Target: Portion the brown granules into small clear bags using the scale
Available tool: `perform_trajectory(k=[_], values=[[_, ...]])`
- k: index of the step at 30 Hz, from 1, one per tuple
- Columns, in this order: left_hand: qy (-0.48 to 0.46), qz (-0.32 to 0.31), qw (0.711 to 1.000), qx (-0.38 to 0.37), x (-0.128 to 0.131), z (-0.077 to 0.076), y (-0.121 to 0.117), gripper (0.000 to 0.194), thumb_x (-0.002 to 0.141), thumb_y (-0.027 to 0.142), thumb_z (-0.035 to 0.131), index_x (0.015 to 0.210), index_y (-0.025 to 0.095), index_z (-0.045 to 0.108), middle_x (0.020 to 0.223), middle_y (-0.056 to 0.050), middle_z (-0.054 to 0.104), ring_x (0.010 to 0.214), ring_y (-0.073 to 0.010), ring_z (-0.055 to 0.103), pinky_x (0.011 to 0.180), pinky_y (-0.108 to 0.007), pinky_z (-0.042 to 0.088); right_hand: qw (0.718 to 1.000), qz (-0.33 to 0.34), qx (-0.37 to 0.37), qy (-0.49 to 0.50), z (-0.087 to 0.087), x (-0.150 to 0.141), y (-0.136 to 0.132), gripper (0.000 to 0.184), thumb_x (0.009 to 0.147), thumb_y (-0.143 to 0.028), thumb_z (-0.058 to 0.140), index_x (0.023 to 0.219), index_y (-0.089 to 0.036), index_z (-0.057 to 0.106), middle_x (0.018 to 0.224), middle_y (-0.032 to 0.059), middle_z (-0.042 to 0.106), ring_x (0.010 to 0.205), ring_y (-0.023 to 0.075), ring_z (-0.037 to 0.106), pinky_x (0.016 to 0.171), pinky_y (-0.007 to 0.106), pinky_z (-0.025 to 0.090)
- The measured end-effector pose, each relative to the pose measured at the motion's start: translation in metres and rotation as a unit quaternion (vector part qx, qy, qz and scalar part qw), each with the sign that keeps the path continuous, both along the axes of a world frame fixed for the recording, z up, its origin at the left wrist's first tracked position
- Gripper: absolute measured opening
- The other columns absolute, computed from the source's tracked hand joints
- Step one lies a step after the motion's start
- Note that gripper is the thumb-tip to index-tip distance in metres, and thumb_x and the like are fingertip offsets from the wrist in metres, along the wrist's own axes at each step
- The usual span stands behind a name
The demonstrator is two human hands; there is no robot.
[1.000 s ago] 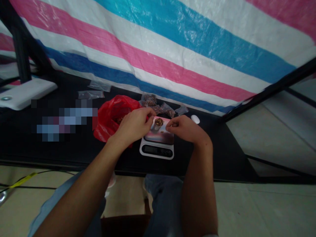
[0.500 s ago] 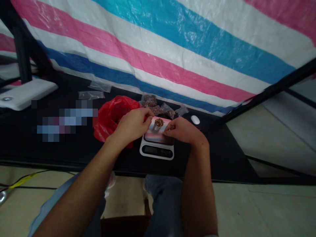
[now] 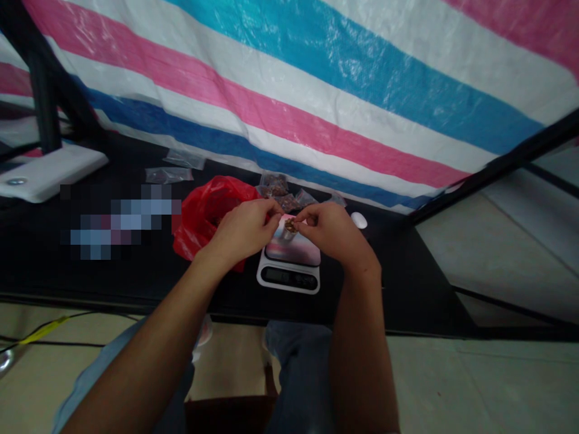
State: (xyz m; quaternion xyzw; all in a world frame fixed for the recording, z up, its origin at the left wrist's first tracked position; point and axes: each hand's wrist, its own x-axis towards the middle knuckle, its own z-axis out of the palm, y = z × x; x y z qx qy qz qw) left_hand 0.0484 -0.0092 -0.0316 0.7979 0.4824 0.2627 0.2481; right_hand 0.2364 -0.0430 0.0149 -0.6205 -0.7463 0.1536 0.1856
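A small metal cup (image 3: pixel 287 232) filled with brown dried pieces stands on a white kitchen scale (image 3: pixel 293 254) with a shiny plate and a dark display at its front. My right hand (image 3: pixel 333 232) has its thumb and forefinger pinched at the cup's right rim, over the pieces; what is between the fingertips is too small to make out. My left hand (image 3: pixel 246 226) is closed in a pinch just left of the cup, above the scale's back corner. Whether it holds something cannot be seen. Beside its wrist lies an open red plastic bag (image 3: pixel 192 223) with brown contents.
Several clear bags of brown pieces (image 3: pixel 275 185) lie behind the scale. A white mouse (image 3: pixel 359 220) is to the right. Flat clear bags (image 3: pixel 169 175) and a white stand base (image 3: pixel 54 172) are at the left of the black table (image 3: pixel 407 283). A striped sheet (image 3: pixel 271 90) hangs behind.
My right hand has moved left and slightly up, from beside the cup to its rim and contents. My left hand stays in nearly the same place.
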Motion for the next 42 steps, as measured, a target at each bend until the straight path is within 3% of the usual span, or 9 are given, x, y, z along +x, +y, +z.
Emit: perform_trajectory(k=[5, 9, 13, 17, 20, 26, 30, 37, 42], values=[[-0.004, 0.000, 1.000, 0.004, -0.001, -0.001, 0.000, 0.029, 0.099, 0.037, 0.052, 0.104, 0.025, 0.077, 0.106, -0.006, 0.082, 0.098, -0.0286, 0.076, 0.078, -0.037, 0.050, 0.998, 0.025, 0.030, 0.053, 0.000, 0.007, -0.002, 0.017, 0.090, -0.020, 0.069, 0.083, -0.017, 0.084, 0.073, 0.0042, 0.075, 0.065, 0.0161, 0.061, 0.060, 0.029, 0.038], [-0.020, 0.008, 1.000, 0.010, -0.007, -0.002, 0.004, 0.028, 0.098, 0.038, 0.052, 0.101, 0.024, 0.076, 0.106, -0.006, 0.082, 0.095, -0.0274, 0.075, 0.078, -0.036, 0.052, 0.985, -0.030, 0.115, 0.123, -0.007, 0.022, 0.005, 0.018, 0.092, -0.025, 0.066, 0.088, -0.016, 0.081, 0.081, 0.0059, 0.079, 0.071, 0.0193, 0.068, 0.066, 0.031, 0.047], [-0.040, 0.017, 0.999, 0.017, -0.015, -0.003, 0.009, 0.026, 0.097, 0.037, 0.054, 0.100, 0.025, 0.077, 0.104, -0.005, 0.082, 0.095, -0.0274, 0.074, 0.083, -0.037, 0.053, 0.966, -0.084, 0.187, 0.156, -0.037, 0.039, 0.032, 0.022, 0.088, -0.020, 0.063, 0.102, -0.015, 0.079, 0.100, 0.0105, 0.082, 0.088, 0.0243, 0.074, 0.083, 0.037, 0.057], [-0.056, 0.021, 0.998, 0.018, -0.023, -0.004, 0.012, 0.027, 0.097, 0.036, 0.053, 0.101, 0.025, 0.077, 0.105, -0.004, 0.082, 0.100, -0.0281, 0.074, 0.089, -0.039, 0.052, 0.972, -0.102, 0.157, 0.141, -0.068, 0.056, 0.059, 0.036, 0.083, -0.019, 0.069, 0.117, -0.015, 0.077, 0.118, 0.0143, 0.081, 0.111, 0.0299, 0.074, 0.102, 0.046, 0.057], [-0.061, 0.028, 0.998, 0.015, -0.027, -0.003, 0.013, 0.026, 0.098, 0.036, 0.053, 0.100, 0.024, 0.076, 0.103, -0.004, 0.081, 0.097, -0.0282, 0.074, 0.085, -0.039, 0.051, 0.975, -0.113, 0.153, 0.116, -0.076, 0.068, 0.069, 0.043, 0.084, -0.023, 0.073, 0.126, -0.015, 0.075, 0.125, 0.0151, 0.079, 0.118, 0.0310, 0.073, 0.109, 0.049, 0.053], [-0.065, 0.039, 0.997, 0.016, -0.031, -0.002, 0.017, 0.025, 0.097, 0.035, 0.054, 0.098, 0.023, 0.076, 0.102, -0.005, 0.081, 0.096, -0.0284, 0.074, 0.085, -0.039, 0.050, 0.986, -0.141, 0.090, -0.017, -0.072, 0.069, 0.075, 0.028, 0.090, -0.033, 0.073, 0.113, -0.020, 0.083, 0.121, 0.0131, 0.081, 0.118, 0.0334, 0.073, 0.107, 0.047, 0.053], [-0.074, 0.039, 0.996, 0.026, -0.031, -0.001, 0.018, 0.024, 0.097, 0.034, 0.055, 0.100, 0.022, 0.076, 0.104, -0.005, 0.082, 0.097, -0.0276, 0.074, 0.088, -0.039, 0.052, 0.981, -0.168, 0.083, -0.058, -0.067, 0.065, 0.072, 0.021, 0.093, -0.026, 0.067, 0.100, -0.019, 0.086, 0.110, 0.0129, 0.083, 0.107, 0.0314, 0.075, 0.102, 0.044, 0.053], [-0.194, 0.027, 0.980, 0.045, -0.018, 0.008, 0.009, 0.042, 0.091, 0.047, 0.071, 0.123, 0.019, 0.076, 0.123, -0.009, 0.080, 0.113, -0.0280, 0.074, 0.104, -0.041, 0.056, 0.962, -0.083, 0.159, 0.203, -0.032, 0.055, 0.042, 0.018, 0.086, -0.032, 0.075, 0.094, -0.016, 0.080, 0.094, 0.0076, 0.080, 0.083, 0.0211, 0.069, 0.081, 0.035, 0.054], [-0.329, -0.057, 0.943, 0.007, -0.004, 0.008, 0.004, 0.065, 0.079, 0.043, 0.087, 0.136, 0.018, 0.070, 0.140, -0.012, 0.074, 0.128, -0.0304, 0.069, 0.116, -0.046, 0.051, 0.938, 0.057, 0.068, 0.336, -0.012, 0.016, 0.015, 0.021, 0.087, -0.041, 0.078, 0.090, -0.020, 0.078, 0.088, 0.0042, 0.078, 0.078, 0.0189, 0.069, 0.077, 0.033, 0.056]])
